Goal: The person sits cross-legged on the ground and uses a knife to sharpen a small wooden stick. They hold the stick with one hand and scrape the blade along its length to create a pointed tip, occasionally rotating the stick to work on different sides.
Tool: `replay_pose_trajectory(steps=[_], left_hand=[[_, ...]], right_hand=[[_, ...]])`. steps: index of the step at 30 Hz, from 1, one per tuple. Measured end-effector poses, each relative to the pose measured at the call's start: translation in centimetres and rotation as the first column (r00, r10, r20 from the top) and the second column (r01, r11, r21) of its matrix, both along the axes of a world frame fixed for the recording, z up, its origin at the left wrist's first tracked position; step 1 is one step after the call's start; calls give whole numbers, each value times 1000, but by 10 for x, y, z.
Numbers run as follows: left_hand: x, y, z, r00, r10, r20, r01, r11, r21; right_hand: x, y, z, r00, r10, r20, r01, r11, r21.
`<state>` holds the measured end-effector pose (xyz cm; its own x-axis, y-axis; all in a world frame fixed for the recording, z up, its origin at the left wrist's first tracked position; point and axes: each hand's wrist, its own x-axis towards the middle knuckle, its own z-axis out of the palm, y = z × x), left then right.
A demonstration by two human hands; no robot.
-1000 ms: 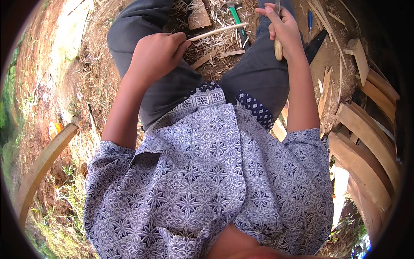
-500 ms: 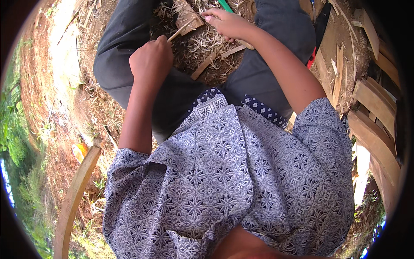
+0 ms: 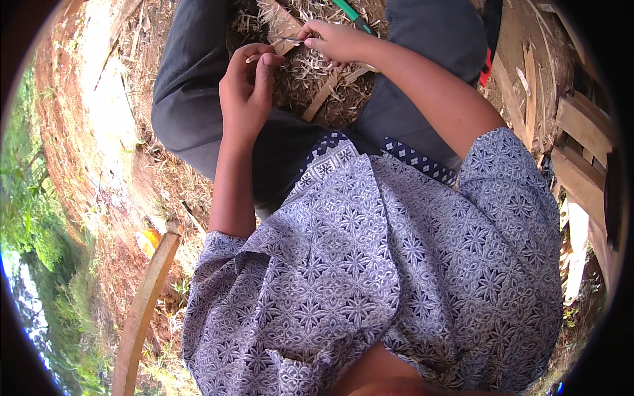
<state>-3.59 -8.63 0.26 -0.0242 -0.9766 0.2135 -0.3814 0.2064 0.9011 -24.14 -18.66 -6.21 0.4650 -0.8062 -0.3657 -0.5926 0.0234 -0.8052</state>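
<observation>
My left hand (image 3: 244, 99) is over the gap between my legs, its thumb and index finger around a thin wooden stick (image 3: 252, 59). The stick's pale end shows between the fingers; the rest is partly hidden. To its right, my right hand (image 3: 340, 43) is closed on a knife. The slim blade (image 3: 288, 39) points left toward the stick, and the pale handle end shows behind the palm. Just beyond both hands, a flat piece of wood (image 3: 282, 23) lies on the shavings.
Wood shavings (image 3: 314, 76) cover the ground between my dark trouser legs. A green-handled tool (image 3: 347, 9) lies beyond my right hand. Cut wood pieces (image 3: 584, 125) are piled at the right. A curved wooden piece (image 3: 146, 303) stands at lower left.
My left hand has turned from a fist, its thumb and index finger now raised around the stick. The knife blade now shows near the stick. The whole view has shifted slightly.
</observation>
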Motion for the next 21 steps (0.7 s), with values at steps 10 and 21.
replay_pose_trajectory(steps=[10, 21], left_hand=[[-3, -2, -18, 916, 89, 391, 26, 960, -280], [-11, 9, -2, 935, 37, 354, -50, 998, 25]], right_hand=[[0, -9, -15, 994, -107, 25, 109, 987, -117], [-1, 4, 4, 992, -53, 116, 46, 997, 62]])
